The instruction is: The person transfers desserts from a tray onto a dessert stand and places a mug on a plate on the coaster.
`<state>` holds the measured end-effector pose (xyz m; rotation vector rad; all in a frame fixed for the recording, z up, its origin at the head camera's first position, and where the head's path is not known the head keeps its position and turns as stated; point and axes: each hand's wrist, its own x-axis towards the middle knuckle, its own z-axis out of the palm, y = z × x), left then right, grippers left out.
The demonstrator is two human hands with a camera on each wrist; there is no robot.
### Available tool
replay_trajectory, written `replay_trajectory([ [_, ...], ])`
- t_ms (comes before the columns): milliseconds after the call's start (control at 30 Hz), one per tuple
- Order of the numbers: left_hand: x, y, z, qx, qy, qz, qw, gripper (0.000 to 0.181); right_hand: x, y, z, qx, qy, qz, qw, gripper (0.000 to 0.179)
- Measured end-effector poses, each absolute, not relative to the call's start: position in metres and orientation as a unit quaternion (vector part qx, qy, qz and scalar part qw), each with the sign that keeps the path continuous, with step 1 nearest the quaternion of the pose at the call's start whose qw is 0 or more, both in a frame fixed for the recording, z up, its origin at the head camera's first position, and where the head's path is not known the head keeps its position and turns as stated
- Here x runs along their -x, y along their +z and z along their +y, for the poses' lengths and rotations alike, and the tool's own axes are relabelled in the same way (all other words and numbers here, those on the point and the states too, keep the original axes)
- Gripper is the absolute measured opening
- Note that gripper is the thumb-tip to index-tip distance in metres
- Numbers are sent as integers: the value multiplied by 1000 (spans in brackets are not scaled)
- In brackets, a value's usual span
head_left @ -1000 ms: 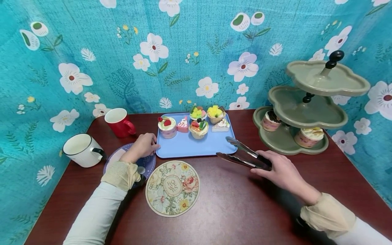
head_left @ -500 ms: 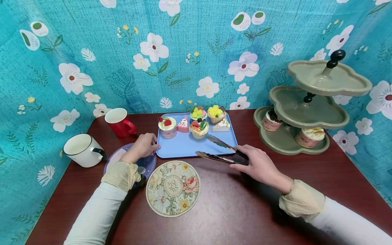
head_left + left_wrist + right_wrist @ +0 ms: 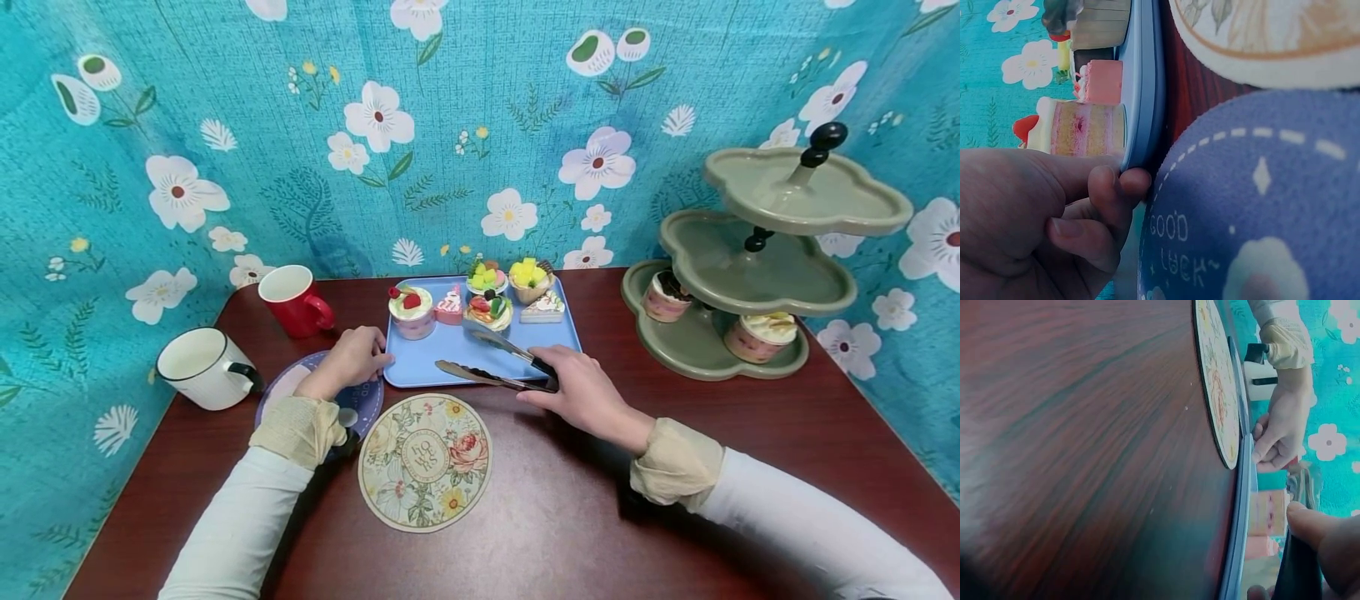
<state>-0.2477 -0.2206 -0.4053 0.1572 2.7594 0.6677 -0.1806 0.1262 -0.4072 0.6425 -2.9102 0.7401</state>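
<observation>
Metal tongs, arms spread, extend over the blue tray from four o'clock, gripped by the right hand; probably light and springy, they are best held by the black handles. At nine o'clock, the left hand pinches the tray's edge.

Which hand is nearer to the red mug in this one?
The left. The left hand grips the left edge of the blue tray, just right of the red mug and nearer the person. The right hand is well to the right, holding tongs.
</observation>
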Motion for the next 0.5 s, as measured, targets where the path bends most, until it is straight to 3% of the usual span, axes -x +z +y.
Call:
replay_trajectory([
  [500,247,-406,-221,-62,228,962,137,17,188,-402,92,-216,257,-942,30,66],
])
